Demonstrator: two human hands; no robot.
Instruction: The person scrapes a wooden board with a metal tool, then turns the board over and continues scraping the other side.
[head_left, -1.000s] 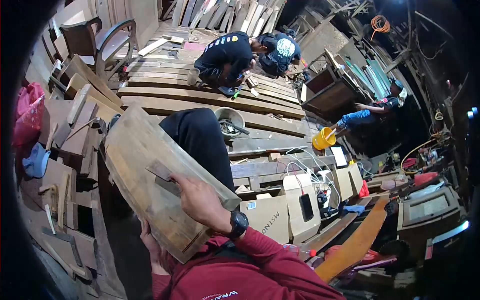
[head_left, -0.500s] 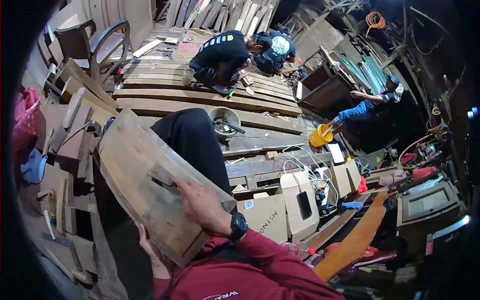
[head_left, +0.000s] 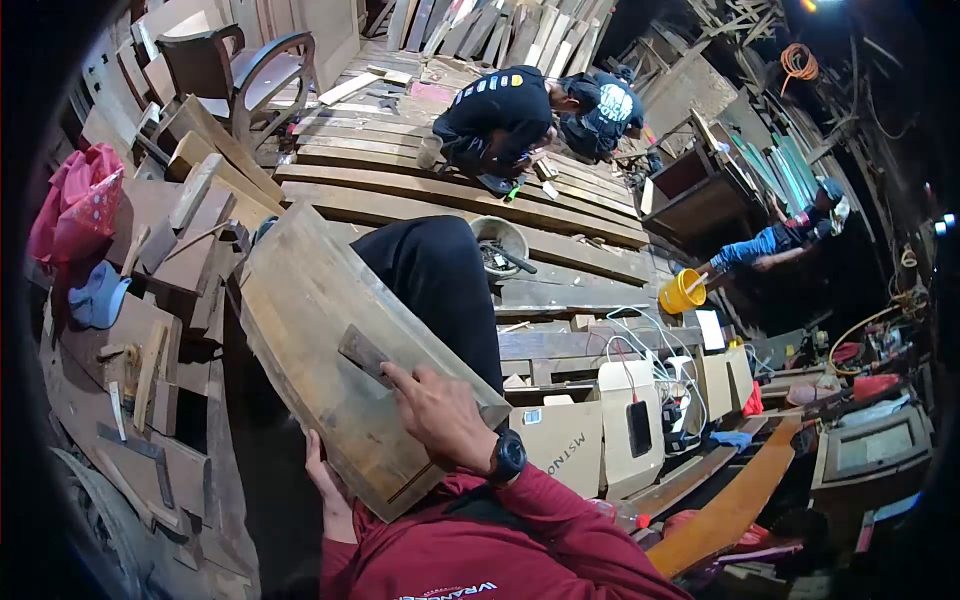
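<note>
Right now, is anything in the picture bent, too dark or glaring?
In the head view, wide-angle distortion bows the floor planks and the corners go black; small lamps glare at the right edge; deep shadow hides detail left of the wooden panel; the right hand looks fairly sharp.
</note>
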